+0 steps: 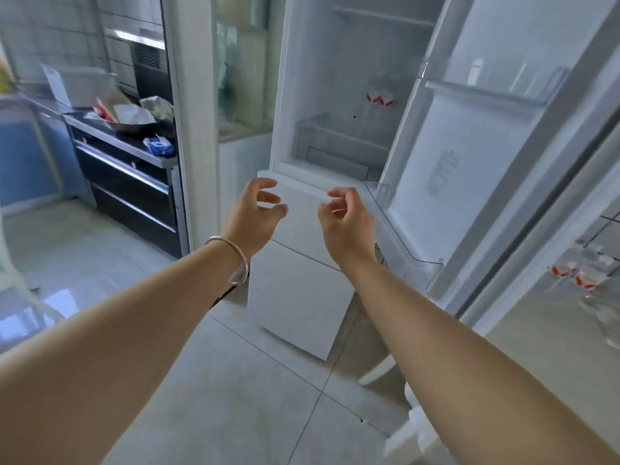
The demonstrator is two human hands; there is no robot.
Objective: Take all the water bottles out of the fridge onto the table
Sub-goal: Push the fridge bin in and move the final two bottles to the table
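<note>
The white fridge (302, 78) stands ahead with its upper door (469, 162) swung open to the right. Inside, on a shelf, stand two clear water bottles (379, 95) with red-and-white labels. On the table (536, 330) at the right edge lie several similar bottles (583, 273). My left hand (255, 213) and my right hand (345, 219) are stretched out side by side in front of the fridge's lower drawers, fingers loosely curled, holding nothing. Both hands are well below and short of the bottles inside.
A black stove unit (127, 182) with a pan and clutter on top stands to the left. A white door frame (188, 112) separates it from the fridge. Pale floor tiles (251, 380) lie below my arms. The door's lower bin (402, 229) juts out near my right hand.
</note>
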